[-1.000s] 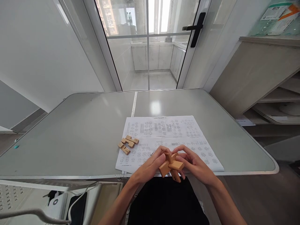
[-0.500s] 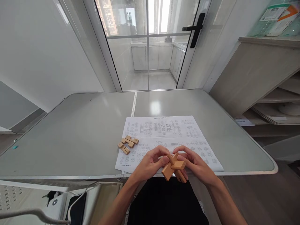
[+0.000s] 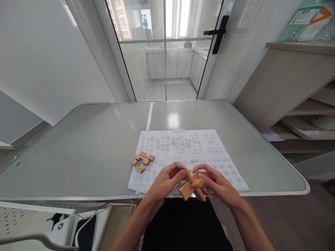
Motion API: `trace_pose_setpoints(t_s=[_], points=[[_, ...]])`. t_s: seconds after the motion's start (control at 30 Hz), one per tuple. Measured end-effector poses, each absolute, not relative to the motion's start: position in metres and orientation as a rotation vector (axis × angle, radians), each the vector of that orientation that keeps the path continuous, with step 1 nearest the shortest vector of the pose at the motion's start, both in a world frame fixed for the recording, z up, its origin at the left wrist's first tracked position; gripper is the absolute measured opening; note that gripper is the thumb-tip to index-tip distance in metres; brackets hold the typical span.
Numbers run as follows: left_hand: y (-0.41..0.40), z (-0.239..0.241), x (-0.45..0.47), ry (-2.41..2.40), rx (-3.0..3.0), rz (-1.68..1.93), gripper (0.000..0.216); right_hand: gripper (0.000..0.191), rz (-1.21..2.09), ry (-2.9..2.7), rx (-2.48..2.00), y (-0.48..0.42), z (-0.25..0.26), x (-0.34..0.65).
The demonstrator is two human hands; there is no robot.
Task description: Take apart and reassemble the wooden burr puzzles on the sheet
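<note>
Between my two hands, over the front edge of the table, is a partly interlocked wooden burr puzzle (image 3: 186, 190) made of crossing notched sticks. My left hand (image 3: 167, 180) pinches its upper left part with thumb and fingers. My right hand (image 3: 217, 183) grips it from the right, some fingers hidden behind the wood. Loose notched wooden pieces (image 3: 142, 159) lie to the left, on the edge of a printed instruction sheet (image 3: 180, 143). The sheet shows rows of small diagrams, too small to read.
The grey folding table (image 3: 91, 150) has a seam (image 3: 149, 116) down its middle. A glass door (image 3: 180, 66) stands behind it and a wooden shelf unit (image 3: 261, 87) at the right. A cable (image 3: 36, 237) and a white device (image 3: 61, 228) are at lower left.
The wooden puzzle has turned slightly and shifted a little left in my hands. My left thumb has slid up along it. The loose pieces stay where they were.
</note>
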State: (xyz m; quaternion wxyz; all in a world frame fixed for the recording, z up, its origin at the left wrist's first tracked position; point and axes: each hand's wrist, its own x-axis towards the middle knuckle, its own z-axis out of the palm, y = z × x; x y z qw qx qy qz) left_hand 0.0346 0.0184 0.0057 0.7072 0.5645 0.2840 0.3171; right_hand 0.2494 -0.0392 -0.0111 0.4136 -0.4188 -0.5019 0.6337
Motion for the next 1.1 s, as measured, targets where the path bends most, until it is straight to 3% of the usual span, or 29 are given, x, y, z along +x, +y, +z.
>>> trace_pose_setpoints(t_s=[0.27,0.53,0.7,1.1], points=[[0.02,-0.002,0.038,0.77,1.09,0.792,0.036,0.027,1.577,-1.014,-1.041,-0.039,-0.015,0.248],[0.018,-0.003,0.041,0.773,1.071,0.885,0.036,0.027,1.332,-0.61,-1.031,-0.027,-0.026,0.25],[0.02,-0.006,0.04,0.788,1.113,0.857,0.037,0.019,1.311,-0.606,-1.019,-0.026,-0.025,0.248],[0.016,0.002,0.037,0.792,1.156,0.793,0.029,0.022,1.157,-0.584,-1.102,0.004,-0.013,0.288]])
